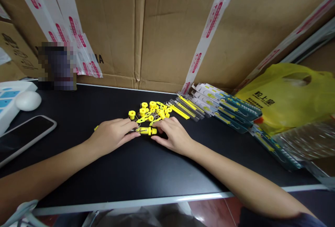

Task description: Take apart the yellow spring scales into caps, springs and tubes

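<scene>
My left hand (111,134) is closed around a slim yellow plastic tool (143,130) with a thin dark metal piece along it. The tool lies level above the table, and a bit of its yellow end shows past the back of that hand. At the opposite end, the fingers and thumb of my right hand (175,134) curl loosely about the yellow cap (153,131). Just beyond both hands is a loose pile of yellow plastic caps and clips (151,110), mixed with thin metal wires.
Right of the pile lie yellow sticks in clear sleeves (183,108) and several printed packages (227,108). A yellow plastic bag (285,94) stands at the far right. Left are a phone (23,138), a white rounded object (28,101) and a power strip (10,97). Large cardboard boxes (162,38) wall the back.
</scene>
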The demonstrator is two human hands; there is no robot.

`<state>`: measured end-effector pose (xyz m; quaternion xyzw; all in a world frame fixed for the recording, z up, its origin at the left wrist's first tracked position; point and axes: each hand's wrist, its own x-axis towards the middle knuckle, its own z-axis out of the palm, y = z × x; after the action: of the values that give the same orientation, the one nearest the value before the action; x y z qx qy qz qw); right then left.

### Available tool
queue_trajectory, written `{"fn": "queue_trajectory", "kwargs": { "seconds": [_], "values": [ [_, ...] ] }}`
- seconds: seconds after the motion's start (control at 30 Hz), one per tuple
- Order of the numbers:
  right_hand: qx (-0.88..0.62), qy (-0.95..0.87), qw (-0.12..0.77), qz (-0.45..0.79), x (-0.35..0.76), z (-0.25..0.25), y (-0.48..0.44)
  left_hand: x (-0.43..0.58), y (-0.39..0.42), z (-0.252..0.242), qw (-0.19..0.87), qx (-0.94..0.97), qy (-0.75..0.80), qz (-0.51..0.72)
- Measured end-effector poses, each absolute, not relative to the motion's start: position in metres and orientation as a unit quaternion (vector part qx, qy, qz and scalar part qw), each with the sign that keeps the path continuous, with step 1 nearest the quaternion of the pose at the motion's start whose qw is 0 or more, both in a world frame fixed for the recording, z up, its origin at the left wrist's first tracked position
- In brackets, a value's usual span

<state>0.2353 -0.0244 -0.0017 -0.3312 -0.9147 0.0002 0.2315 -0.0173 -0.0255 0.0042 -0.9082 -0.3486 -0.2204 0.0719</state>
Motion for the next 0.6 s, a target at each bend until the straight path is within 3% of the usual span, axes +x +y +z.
{"fn": "queue_trajectory", "kwargs": {
  "seconds": [0.6],
  "values": [
    [-0.335, -0.916, 0.219, -0.002, 0.2351, -0.0001, -0.0238, -0.0173, -0.0257, 0.0038, 0.081, -0.906, -0.35, -0.222]
  ]
}}
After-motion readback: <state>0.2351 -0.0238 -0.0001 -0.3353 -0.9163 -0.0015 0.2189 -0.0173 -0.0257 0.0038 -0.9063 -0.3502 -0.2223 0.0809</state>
